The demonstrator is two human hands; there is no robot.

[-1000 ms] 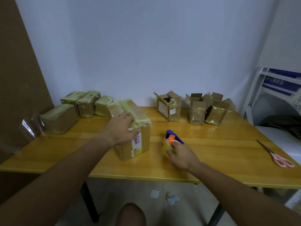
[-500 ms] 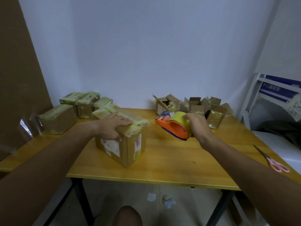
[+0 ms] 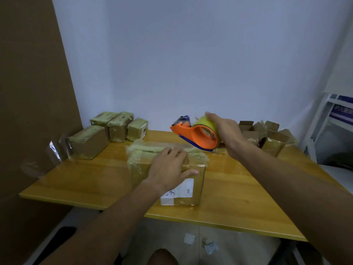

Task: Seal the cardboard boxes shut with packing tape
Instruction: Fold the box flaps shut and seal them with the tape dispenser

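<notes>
Box (image 3: 172, 169) under left hand (image 3: 168, 169); right hand (image 3: 225, 131) grips dispenser (image 3: 198, 136).

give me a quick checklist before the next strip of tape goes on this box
1. Left hand steadies the box: ok, it rests on top, thumb down the near side.
2. Right hand grips the dispenser: ok.
3. Dispenser touching the box: not ok, it is held above the far end.
4. Loose tape end ready: cannot tell, blurred.
5. Box on the table: ok, near the front edge.
6. Top flaps closed: ok, already under tape.
</notes>
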